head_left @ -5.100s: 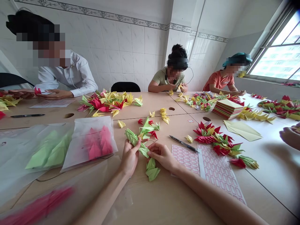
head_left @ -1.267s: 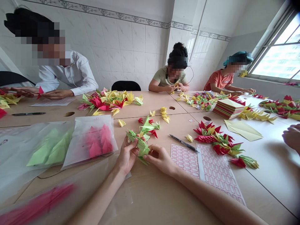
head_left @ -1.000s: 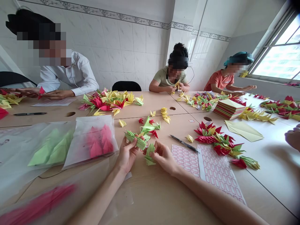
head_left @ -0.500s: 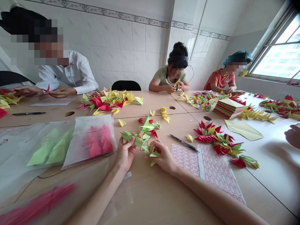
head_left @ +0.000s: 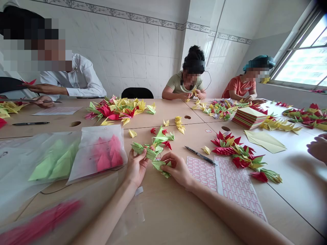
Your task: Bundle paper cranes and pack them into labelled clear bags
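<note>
My left hand (head_left: pixel 136 168) pinches a nested stack of green folded paper cranes (head_left: pixel 141 150) just above the wooden table (head_left: pixel 173 211). Close to its right, my right hand (head_left: pixel 178 170) grips a smaller bunch of green cranes (head_left: pixel 160 166), fingers curled round it. The two bunches nearly touch. Just beyond my hands lies a small heap of loose green, yellow and red cranes (head_left: pixel 160 137).
Frosted bags of pink cranes (head_left: pixel 102 153) and green cranes (head_left: pixel 55 161) lie to the left. Label sheets (head_left: pixel 230 183), a pen (head_left: pixel 200 156) and a row of red-green cranes (head_left: pixel 240 156) lie to the right. Three people fold paper across the table; another hand (head_left: pixel 318 148) shows at far right.
My right hand pulled a small bunch of green cranes apart from the stack in my left hand and turned it. The person at far left lifted a red crane.
</note>
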The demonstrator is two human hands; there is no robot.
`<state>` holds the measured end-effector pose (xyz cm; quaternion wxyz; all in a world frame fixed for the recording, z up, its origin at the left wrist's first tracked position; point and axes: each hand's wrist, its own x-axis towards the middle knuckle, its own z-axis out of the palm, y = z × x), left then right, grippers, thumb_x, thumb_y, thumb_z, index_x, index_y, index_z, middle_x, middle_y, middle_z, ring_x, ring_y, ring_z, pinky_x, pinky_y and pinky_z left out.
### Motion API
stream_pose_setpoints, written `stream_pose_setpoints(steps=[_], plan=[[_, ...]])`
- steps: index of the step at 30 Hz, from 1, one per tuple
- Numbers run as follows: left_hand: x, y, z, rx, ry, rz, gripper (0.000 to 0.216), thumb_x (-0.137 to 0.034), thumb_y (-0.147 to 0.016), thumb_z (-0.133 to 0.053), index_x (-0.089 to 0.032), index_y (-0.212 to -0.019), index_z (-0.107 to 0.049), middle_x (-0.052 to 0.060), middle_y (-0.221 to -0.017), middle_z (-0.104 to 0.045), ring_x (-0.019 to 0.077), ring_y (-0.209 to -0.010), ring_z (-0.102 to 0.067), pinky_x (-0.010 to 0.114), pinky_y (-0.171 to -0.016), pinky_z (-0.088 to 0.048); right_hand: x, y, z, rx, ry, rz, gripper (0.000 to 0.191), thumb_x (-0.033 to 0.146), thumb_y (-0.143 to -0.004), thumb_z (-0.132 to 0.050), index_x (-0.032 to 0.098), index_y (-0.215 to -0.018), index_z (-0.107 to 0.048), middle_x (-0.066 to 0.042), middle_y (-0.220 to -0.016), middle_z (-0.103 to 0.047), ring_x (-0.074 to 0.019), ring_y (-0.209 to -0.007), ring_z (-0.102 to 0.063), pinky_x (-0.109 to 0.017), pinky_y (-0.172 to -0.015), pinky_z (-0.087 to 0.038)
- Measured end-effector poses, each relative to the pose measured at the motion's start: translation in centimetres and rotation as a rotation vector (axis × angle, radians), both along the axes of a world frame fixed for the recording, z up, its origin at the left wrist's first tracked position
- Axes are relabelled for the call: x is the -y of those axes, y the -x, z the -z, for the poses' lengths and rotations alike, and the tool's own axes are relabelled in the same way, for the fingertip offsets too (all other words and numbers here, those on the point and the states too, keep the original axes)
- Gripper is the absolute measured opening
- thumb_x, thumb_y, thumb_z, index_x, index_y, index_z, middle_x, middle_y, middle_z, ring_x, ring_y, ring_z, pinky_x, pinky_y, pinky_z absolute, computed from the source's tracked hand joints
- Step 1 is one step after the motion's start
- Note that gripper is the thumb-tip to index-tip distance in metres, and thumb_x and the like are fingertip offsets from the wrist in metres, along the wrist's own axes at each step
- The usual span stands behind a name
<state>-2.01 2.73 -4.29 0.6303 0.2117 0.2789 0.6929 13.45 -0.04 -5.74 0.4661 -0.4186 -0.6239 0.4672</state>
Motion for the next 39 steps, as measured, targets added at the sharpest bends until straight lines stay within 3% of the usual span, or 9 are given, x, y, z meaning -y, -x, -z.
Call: stream_pose_setpoints(steps=[6, 14, 25, 34, 39], plan=[[-0.1, -0.1, 0.0, -0.004, -0.003, -0.014, 0.023, 0.002, -0.064, -0.063, -0.016, -0.076, -0.056, 0.001, -0.074, -0.068, 0.0158, -0.071, -0.067, 0.023, -0.063, -0.055, -0.1, -0.1, 0.3, 0.124, -0.041, 0.073, 0.016, 0.024, -0.068, -0.067, 0.019, -0.081, -0.059, 0.002, -0.077, -0.061, -0.0096, -0.060, -0.047, -0.021, -0.055, -0.036], [0.0, 0.0, 0.1, -0.038, 0.008, -0.050, 0.028, 0.001, -0.061, -0.065, -0.018, -0.078, -0.055, -0.001, -0.074, -0.068, 0.0181, -0.075, -0.068, 0.026, -0.067, -0.055, 0.1, 0.0, -0.3, 0.242, -0.036, 0.049, 0.009, 0.021, -0.070, -0.064, 0.020, -0.079, -0.063, 0.003, -0.071, -0.062, -0.0087, -0.055, -0.043, -0.021, -0.053, -0.033], [0.0, 0.1, 0.2, -0.125, -0.041, -0.079, 0.038, -0.006, -0.054, -0.074, -0.019, -0.081, -0.050, -0.003, -0.074, -0.066, 0.0195, -0.073, -0.068, 0.029, -0.067, -0.054, 0.2, -0.2, -0.5, 0.199, -0.043, 0.023, 0.008, 0.013, -0.069, -0.050, 0.018, -0.075, -0.052, 0.003, -0.067, -0.055, -0.0098, -0.060, -0.047, -0.019, -0.052, -0.034], [0.1, 0.1, 0.1, -0.171, -0.030, -0.124, 0.051, -0.007, -0.055, -0.075, -0.023, -0.093, -0.047, -0.005, -0.078, -0.065, 0.0165, -0.072, -0.067, 0.031, -0.070, -0.052, 0.4, -0.2, -0.6, 0.328, -0.033, 0.154, 0.005, 0.015, -0.068, -0.051, 0.019, -0.068, -0.049, 0.002, -0.066, -0.058, -0.0115, -0.058, -0.048, -0.021, -0.052, -0.033], [0.1, 0.2, 0.3, -0.189, -0.037, -0.129, 0.055, -0.008, -0.056, -0.075, -0.024, -0.100, -0.045, -0.004, -0.079, -0.065, 0.0170, -0.072, -0.067, 0.031, -0.071, -0.051, 0.5, -0.3, -0.7, 0.299, -0.079, 0.119, 0.005, 0.016, -0.069, -0.050, 0.020, -0.071, -0.048, 0.002, -0.068, -0.058, -0.0123, -0.061, -0.049, -0.022, -0.055, -0.033]])
